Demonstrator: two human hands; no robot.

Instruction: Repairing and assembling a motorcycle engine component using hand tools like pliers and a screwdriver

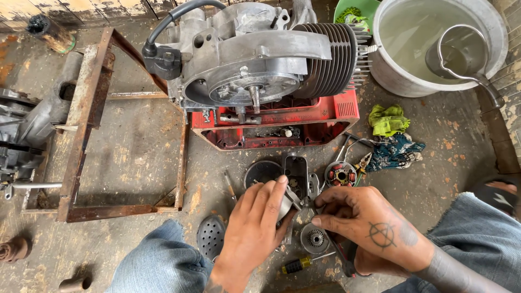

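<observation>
Landmark: engine (260, 59) on red crate (277, 122).

Part (289, 202): small grey metal piece, mostly hidden under fingers; shape cannot be told. Held low in front of the crate, above the floor parts.

Left hand (255, 228): fingers curled round the part, closed on it. Right hand (363, 228): thumb and forefinger pinched at the part's right edge.

Just under the hands: gear disc (315, 237), perforated cover (210, 236), screwdriver (296, 265). Stator (340, 174) between hands and crate.

Rusty frame (87, 130) left of the engine; bare floor inside it. Bucket (434, 49) right of the engine.
</observation>
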